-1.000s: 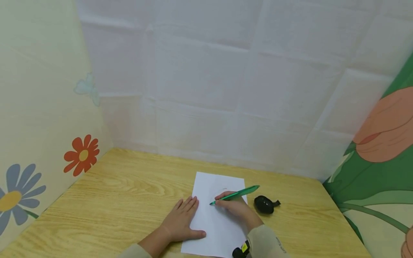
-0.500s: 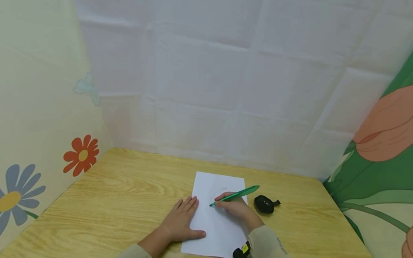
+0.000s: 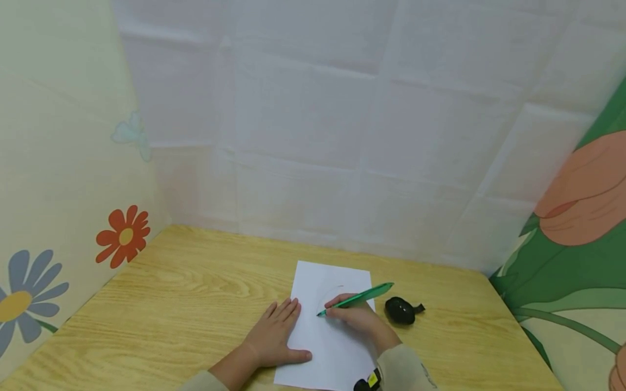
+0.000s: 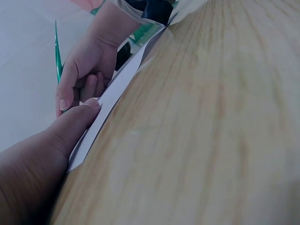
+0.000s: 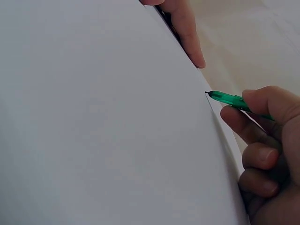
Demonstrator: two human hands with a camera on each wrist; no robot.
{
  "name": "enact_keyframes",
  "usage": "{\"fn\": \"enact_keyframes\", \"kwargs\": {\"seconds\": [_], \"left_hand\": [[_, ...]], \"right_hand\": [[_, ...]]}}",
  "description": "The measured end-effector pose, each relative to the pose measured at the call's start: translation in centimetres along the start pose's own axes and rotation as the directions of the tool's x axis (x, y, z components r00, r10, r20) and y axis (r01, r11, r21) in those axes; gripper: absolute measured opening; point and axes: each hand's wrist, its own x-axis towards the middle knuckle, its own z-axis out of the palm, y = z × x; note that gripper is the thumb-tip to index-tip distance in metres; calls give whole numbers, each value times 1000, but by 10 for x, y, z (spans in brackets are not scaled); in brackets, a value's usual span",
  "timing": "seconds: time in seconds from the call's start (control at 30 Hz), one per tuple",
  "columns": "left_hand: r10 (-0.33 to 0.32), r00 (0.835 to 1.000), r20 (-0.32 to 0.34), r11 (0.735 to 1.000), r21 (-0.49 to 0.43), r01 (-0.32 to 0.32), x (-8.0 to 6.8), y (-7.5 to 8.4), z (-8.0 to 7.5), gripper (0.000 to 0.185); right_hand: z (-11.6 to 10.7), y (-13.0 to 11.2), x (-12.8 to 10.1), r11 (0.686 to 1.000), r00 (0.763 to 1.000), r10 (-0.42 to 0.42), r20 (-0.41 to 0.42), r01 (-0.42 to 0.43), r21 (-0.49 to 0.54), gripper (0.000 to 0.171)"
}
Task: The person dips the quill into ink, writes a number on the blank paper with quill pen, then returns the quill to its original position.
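A: White paper sheet [image 3: 326, 331] is laid flat near the front edge of the light wooden table [image 3: 195, 293], pinned at its left edge by the left hand [image 3: 276, 336], fingers straight and together

B: Green translucent pen [image 3: 357, 296] is pinched by curled right hand [image 3: 357, 317] fingers, tip on the sheet. Faint curve is visible. Flat pressure should be kept, strokes kept light, black oval object [image 3: 401, 309] to the right avoided
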Motion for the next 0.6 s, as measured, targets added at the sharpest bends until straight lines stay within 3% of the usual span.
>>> {"fn": "enact_keyframes", "kwargs": {"seconds": [0.6], "left_hand": [[2, 1000, -8, 1000, 8, -2, 0, 0, 1, 112]], "right_hand": [[-1, 2, -2, 1000, 999, -5, 38, 5, 22, 24]]}}
